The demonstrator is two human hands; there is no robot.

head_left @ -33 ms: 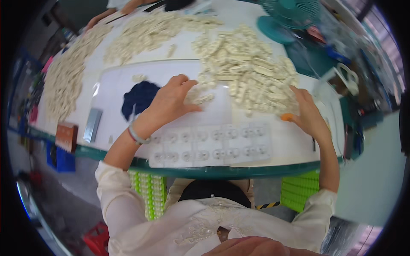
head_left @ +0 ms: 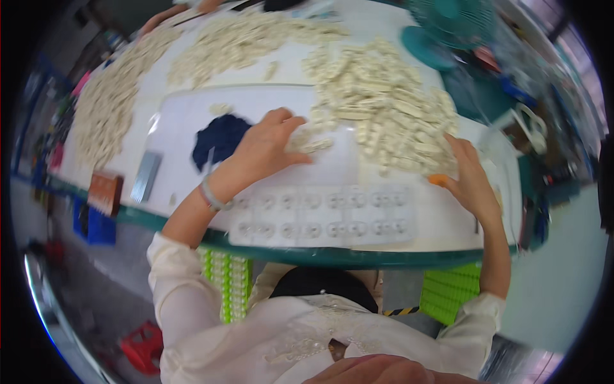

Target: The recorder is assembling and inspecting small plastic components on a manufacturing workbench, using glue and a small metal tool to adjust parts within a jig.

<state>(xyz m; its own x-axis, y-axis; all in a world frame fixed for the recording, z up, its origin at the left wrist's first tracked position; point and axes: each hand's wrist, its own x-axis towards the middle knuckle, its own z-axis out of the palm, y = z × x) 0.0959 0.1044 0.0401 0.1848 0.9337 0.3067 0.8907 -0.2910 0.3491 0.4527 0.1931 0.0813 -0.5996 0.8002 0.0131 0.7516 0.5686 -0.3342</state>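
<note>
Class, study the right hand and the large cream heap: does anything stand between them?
Nothing visible stands between the right hand and the large cream heap; the hand is beside the heap's right edge, though contact is unclear.

There are three heaps of small cream-coloured oblong pieces (head_left: 391, 96) and one crumpled dark-blue bundle (head_left: 220, 139). One translucent plastic tray (head_left: 299, 216) has two rows of round cups. One teal fan (head_left: 451, 16) stands behind.
</note>
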